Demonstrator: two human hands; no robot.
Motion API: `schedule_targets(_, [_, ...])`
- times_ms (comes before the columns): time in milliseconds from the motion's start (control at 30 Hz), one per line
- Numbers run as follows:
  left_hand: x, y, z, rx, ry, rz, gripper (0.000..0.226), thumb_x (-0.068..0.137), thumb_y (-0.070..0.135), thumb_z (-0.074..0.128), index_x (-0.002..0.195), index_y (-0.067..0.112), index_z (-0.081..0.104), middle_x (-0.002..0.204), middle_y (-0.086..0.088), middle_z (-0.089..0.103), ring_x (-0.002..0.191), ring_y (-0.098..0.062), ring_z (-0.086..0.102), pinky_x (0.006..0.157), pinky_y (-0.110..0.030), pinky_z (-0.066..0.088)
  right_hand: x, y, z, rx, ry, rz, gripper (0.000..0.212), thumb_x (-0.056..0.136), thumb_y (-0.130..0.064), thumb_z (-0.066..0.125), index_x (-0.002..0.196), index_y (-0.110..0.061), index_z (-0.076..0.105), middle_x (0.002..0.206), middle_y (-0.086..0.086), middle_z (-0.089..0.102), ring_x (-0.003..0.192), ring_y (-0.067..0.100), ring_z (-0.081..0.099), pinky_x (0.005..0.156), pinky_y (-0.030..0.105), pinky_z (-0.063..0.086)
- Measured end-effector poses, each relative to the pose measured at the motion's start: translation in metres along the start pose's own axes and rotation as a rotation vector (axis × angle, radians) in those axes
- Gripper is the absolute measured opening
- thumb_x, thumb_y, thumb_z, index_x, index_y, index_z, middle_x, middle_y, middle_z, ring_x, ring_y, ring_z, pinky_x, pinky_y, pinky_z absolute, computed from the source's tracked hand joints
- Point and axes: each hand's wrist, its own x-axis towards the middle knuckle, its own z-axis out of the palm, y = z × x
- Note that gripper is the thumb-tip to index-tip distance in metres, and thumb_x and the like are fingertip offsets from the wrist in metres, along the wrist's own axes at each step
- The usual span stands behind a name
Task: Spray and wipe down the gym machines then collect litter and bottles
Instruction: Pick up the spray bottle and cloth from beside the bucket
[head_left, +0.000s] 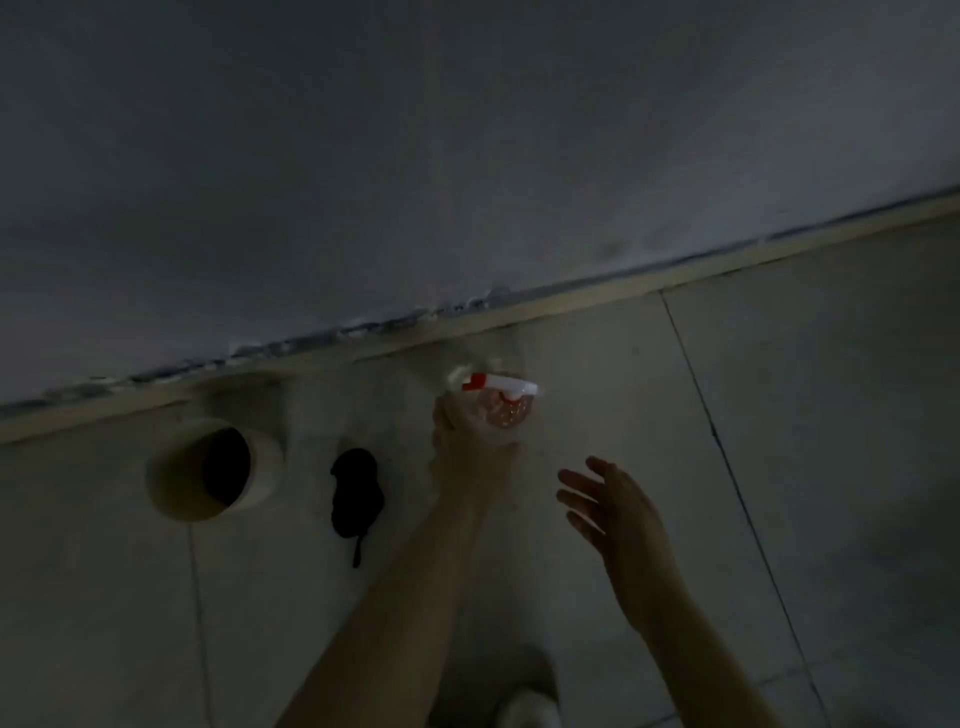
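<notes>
Right hand (610, 501) hovers, fingers loose and spread, while my left hand (465, 436) grips the clear plastic spray bottle with red-white trigger (501, 395) low by the grey wall (467, 156), crumpled black cloth (357, 493) nearby.

You're looking at just one spray bottle (496, 397) here, the one with the red and white trigger top. You're also getting one black cloth (356, 491) lying on the floor tiles and one pale round bin (208, 470) sitting by the wall. You're showing two hands, one left hand (467, 441) and one right hand (608, 499). One light shoe (530, 706) is peeking in at the bottom.
</notes>
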Motion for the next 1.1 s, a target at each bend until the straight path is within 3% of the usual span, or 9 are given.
schedule_targets(67, [0.004,0.012,0.010,0.054,0.198,0.059,0.112,0.065,0.059,0.079,0.148,0.010,0.022,0.149,-0.013,0.032,0.129,-0.032,0.044,0.095,-0.051,0.047,0.017,0.007,-0.002,-0.052,-0.013,-0.033,0.025,0.099,-0.028,0.040,0.117,-0.019,0.056,0.100,0.001,0.073,0.094,0.019,0.068,0.089,0.036,0.049])
schedule_targets(133, [0.014,0.023,0.023,0.042,0.280,0.062,0.110,0.066,0.058,0.078,0.147,0.004,0.026,0.149,-0.018,0.034,0.131,-0.036,0.042,0.097,-0.051,0.046,0.034,0.011,-0.006,-0.084,-0.016,-0.048,0.027,0.099,-0.030,0.041,0.119,-0.020,0.055,0.100,0.000,0.072,0.093,0.017,0.068,0.089,0.036,0.049])
schedule_targets(267, [0.029,0.040,0.041,-0.058,0.309,-0.036,0.098,0.075,0.036,0.075,0.148,0.001,0.020,0.148,-0.018,0.032,0.131,-0.035,0.040,0.100,-0.047,0.044,0.057,0.011,-0.015,-0.097,0.012,-0.050,0.025,0.099,-0.029,0.041,0.117,-0.020,0.055,0.102,0.001,0.071,0.095,0.017,0.067,0.089,0.034,0.049])
schedule_targets(400, [0.039,0.043,0.045,-0.136,0.331,-0.060,0.087,0.081,0.033,0.070,0.146,0.001,0.022,0.144,-0.017,0.037,0.124,-0.034,0.046,0.093,-0.043,0.044,0.069,0.012,-0.018,-0.074,0.047,-0.047,0.022,0.100,-0.028,0.041,0.113,-0.021,0.057,0.101,0.002,0.071,0.096,0.017,0.066,0.089,0.034,0.049])
schedule_targets(667, [0.022,0.011,0.006,-0.192,0.180,0.068,0.065,0.083,0.026,0.071,0.132,0.005,0.035,0.115,-0.007,0.055,0.095,-0.022,0.059,0.074,-0.027,0.041,0.049,0.017,-0.008,-0.085,0.044,-0.037,0.027,0.101,-0.029,0.038,0.120,-0.019,0.054,0.109,0.001,0.068,0.101,0.015,0.064,0.087,0.031,0.048])
schedule_targets(800, [-0.007,-0.009,-0.030,-0.119,0.166,0.101,0.049,0.090,0.017,0.061,0.130,0.000,0.040,0.113,-0.009,0.054,0.092,-0.017,0.054,0.081,-0.025,0.044,0.024,0.020,0.008,-0.141,0.015,-0.007,0.022,0.100,-0.029,0.039,0.112,-0.023,0.057,0.106,0.001,0.068,0.099,0.016,0.064,0.088,0.032,0.048])
schedule_targets(900, [-0.033,-0.029,-0.061,-0.062,0.123,0.064,0.061,0.086,0.042,0.054,0.130,0.003,0.041,0.116,-0.011,0.056,0.096,-0.024,0.059,0.085,-0.039,0.051,0.005,0.021,0.025,-0.185,-0.017,0.009,0.023,0.100,-0.027,0.038,0.111,-0.021,0.058,0.105,0.002,0.068,0.099,0.018,0.064,0.092,0.036,0.048])
schedule_targets(967, [-0.055,-0.048,-0.083,-0.098,0.154,0.054,0.067,0.083,0.053,0.047,0.125,0.002,0.047,0.107,-0.013,0.060,0.093,-0.028,0.062,0.082,-0.035,0.050,-0.008,0.024,0.040,-0.211,-0.048,0.024,0.023,0.101,-0.027,0.038,0.109,-0.019,0.058,0.104,0.003,0.069,0.098,0.019,0.064,0.094,0.038,0.046])
schedule_targets(1100, [-0.088,-0.091,-0.122,-0.103,0.120,-0.020,0.063,0.085,0.021,0.066,0.141,0.009,0.039,0.129,-0.010,0.057,0.113,-0.027,0.057,0.089,-0.029,0.043,-0.021,0.045,0.078,-0.271,-0.125,0.099,0.024,0.101,-0.027,0.037,0.108,-0.020,0.058,0.113,0.007,0.066,0.094,0.020,0.061,0.096,0.040,0.043])
